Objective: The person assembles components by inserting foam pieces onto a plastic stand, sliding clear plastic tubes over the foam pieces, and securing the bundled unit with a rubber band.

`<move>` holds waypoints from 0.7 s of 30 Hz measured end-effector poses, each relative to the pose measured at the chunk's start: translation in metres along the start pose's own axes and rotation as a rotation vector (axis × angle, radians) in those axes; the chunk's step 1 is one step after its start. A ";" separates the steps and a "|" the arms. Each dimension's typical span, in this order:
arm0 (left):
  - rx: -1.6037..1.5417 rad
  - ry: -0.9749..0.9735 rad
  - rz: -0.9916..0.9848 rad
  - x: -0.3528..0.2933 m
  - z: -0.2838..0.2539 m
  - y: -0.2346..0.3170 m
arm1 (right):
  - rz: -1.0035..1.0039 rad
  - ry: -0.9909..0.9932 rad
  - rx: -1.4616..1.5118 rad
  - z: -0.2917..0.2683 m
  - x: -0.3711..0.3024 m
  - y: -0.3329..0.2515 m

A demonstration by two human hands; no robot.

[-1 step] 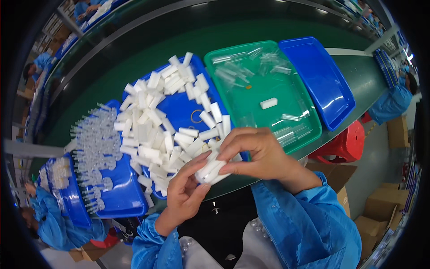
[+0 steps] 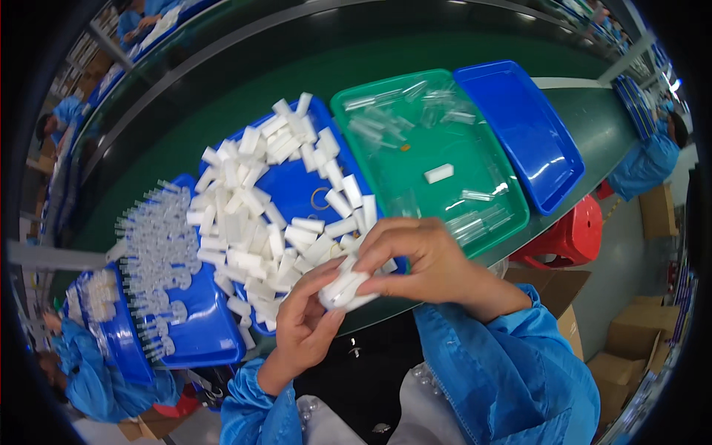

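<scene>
Holding white pieces [image 2: 343,288] by the near edge of the surface [image 2: 597,126]: cradled in the half-curled left hand [image 2: 305,319], pinched between nearly closed fingers of the right hand [image 2: 423,256]. Slanting lengthwise from near left toward far right.

Over the near edge of the dark green tabletop [image 2: 597,137], the bare left hand [image 2: 302,334] is cupped, thumb opposite curled fingers; the bare right hand [image 2: 417,258] arches beside its fingertips, thumb and fingers pinching. Both wrists emerge from shiny blue fabric sleeves [image 2: 512,363], forearms angled inward.
</scene>
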State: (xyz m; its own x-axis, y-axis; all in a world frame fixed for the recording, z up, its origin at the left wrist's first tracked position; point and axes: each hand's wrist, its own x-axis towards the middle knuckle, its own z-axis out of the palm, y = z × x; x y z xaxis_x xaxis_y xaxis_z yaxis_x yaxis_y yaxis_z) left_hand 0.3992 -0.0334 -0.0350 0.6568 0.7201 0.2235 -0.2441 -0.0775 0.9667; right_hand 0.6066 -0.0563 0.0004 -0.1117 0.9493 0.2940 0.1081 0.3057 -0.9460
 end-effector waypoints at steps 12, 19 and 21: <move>0.171 0.067 -0.070 0.005 0.017 -0.013 | -0.169 0.024 -0.142 0.007 -0.028 0.003; -0.088 0.092 -0.139 0.005 0.013 -0.019 | -0.372 0.203 -0.893 -0.078 0.001 0.002; -0.154 0.105 -0.129 0.005 0.015 -0.017 | -0.247 0.241 -1.178 -0.131 0.019 0.020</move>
State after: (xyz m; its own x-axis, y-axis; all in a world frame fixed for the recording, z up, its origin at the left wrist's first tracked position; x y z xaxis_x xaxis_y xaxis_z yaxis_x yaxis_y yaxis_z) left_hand 0.4173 -0.0383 -0.0487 0.6137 0.7858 0.0769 -0.2736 0.1203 0.9543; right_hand 0.7361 -0.0228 0.0048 -0.0835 0.8075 0.5839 0.9506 0.2403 -0.1963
